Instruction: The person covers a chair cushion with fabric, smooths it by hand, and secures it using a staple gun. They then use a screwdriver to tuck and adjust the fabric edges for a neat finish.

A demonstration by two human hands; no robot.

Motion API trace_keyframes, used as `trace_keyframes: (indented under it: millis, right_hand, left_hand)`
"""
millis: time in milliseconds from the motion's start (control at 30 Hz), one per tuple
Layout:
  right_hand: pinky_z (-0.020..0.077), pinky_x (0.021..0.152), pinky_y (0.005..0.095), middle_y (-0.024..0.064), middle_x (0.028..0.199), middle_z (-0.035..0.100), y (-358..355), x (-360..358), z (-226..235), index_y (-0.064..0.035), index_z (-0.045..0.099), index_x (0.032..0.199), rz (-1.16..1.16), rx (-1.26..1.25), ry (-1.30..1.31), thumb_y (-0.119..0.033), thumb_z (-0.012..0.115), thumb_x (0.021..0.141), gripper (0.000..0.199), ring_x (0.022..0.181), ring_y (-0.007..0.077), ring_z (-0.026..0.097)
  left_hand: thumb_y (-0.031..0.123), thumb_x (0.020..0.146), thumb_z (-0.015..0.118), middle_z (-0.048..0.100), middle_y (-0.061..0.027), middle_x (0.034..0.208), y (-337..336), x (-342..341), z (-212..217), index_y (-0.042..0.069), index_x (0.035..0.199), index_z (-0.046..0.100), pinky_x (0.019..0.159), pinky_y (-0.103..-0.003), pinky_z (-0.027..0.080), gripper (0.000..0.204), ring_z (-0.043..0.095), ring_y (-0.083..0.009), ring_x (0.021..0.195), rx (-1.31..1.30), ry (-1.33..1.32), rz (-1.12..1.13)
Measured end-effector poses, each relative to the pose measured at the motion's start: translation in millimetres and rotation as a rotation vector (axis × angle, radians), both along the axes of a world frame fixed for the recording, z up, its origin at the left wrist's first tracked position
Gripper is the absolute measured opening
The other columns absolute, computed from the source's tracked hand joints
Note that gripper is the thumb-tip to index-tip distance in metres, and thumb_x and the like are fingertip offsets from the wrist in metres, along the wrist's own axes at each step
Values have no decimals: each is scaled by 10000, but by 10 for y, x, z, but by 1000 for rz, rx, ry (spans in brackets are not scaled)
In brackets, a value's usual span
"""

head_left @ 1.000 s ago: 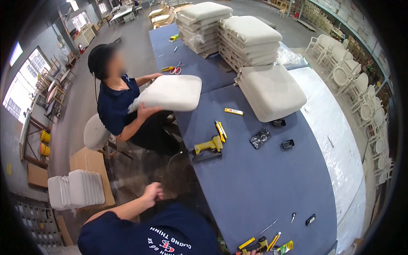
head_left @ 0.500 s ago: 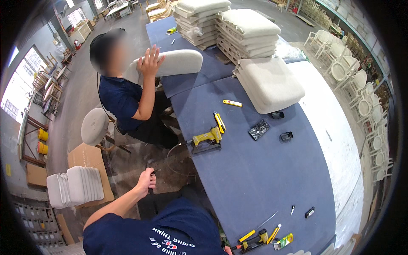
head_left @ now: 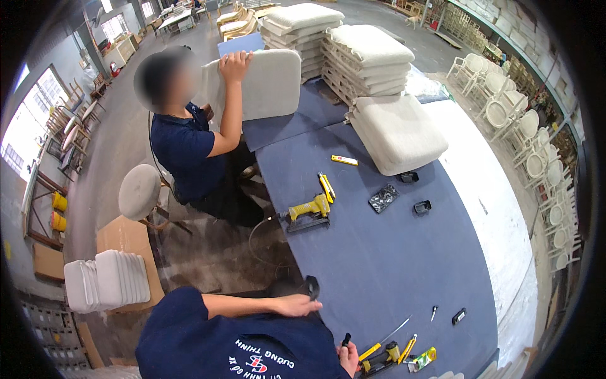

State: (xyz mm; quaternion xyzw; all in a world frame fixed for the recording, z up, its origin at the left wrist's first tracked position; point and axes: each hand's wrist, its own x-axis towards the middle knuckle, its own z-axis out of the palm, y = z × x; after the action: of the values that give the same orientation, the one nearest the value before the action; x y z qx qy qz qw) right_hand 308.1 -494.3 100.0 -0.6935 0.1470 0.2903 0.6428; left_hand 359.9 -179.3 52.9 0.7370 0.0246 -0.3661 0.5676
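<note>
My left hand (head_left: 298, 306) is at the near-left edge of the blue-grey covered table (head_left: 391, 265). A dark, blocky object (head_left: 311, 287) rises from its thumb side; the fingers look closed on it, and its kind is unclear. Low in the picture, my right hand (head_left: 348, 360) is closed on a small black stick-like piece (head_left: 346, 340). Just right of that hand lie a yellow-and-black staple gun (head_left: 385, 357), a yellow-handled screwdriver (head_left: 369, 351), a yellow cutter (head_left: 409, 347) and a green-and-yellow packet (head_left: 424, 359).
A co-worker (head_left: 196, 139) at the left holds a pale seat cushion (head_left: 271, 85) upright. Another staple gun (head_left: 309, 211) with a hose, a cutter (head_left: 327, 187) and a black tray (head_left: 383, 198) lie mid-table. Stacked cushions (head_left: 401, 136) stand farther off; a stool (head_left: 140, 192) is left.
My left hand has swung right, from over the floor to the table edge. My right hand has come more into view. The co-worker has turned the cushion upright, its broad face now showing.
</note>
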Motion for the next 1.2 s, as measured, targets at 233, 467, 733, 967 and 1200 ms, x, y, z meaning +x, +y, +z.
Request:
trace_keyframes:
  millis: [233, 467, 733, 967, 1200]
  right_hand:
    - [524, 884, 277, 68, 1153, 690, 105, 91, 14, -9, 633, 1324, 168, -31, -62, -184, 590, 1096, 291, 1016, 147, 629]
    - [549, 839, 359, 69, 1067, 691, -79, 146, -439, -78, 612, 1370, -22, 12, 184, -308, 667, 1050, 397, 1021, 216, 647]
    - [478, 834, 224, 2, 1013, 664, 248, 14, -440, 15, 614, 1339, 172, 78, -192, -164, 633, 1077, 318, 917, 70, 594]
    - [470, 756, 203, -28, 956, 638, 284, 109, -449, 23, 638, 1262, 293, 27, -45, -115, 651, 1050, 253, 840, 43, 569]
    - [508, 774, 239, -7, 952, 686, 249, 104, -851, 15, 652, 1285, 307, 43, 7, -182, 676, 1053, 305, 838, 60, 602]
  left_hand:
    - [717, 1072, 330, 716, -300, 987, -117, 101, 133, -64, 1026, 660, 863, -526, 514, 849, 698, -464, 980, 119, 24, -216]
    - [580, 1123, 346, 690, -305, 1123, 8, -141, -25, -80, 1181, 607, 941, -490, 484, 712, 669, -419, 1085, -58, -90, -220]
    - [550, 1137, 346, 690, -301, 974, -7, -204, 25, -78, 1123, 630, 876, -495, 495, 690, 681, -392, 944, -41, -164, -171]
    - [613, 1120, 343, 659, -278, 819, -122, -162, -50, -91, 989, 630, 791, -494, 507, 772, 684, -377, 829, -43, -217, -8]
    - [662, 1104, 338, 601, -214, 795, -156, -69, -39, -85, 898, 583, 771, -463, 487, 813, 591, -308, 776, 80, -80, -65]
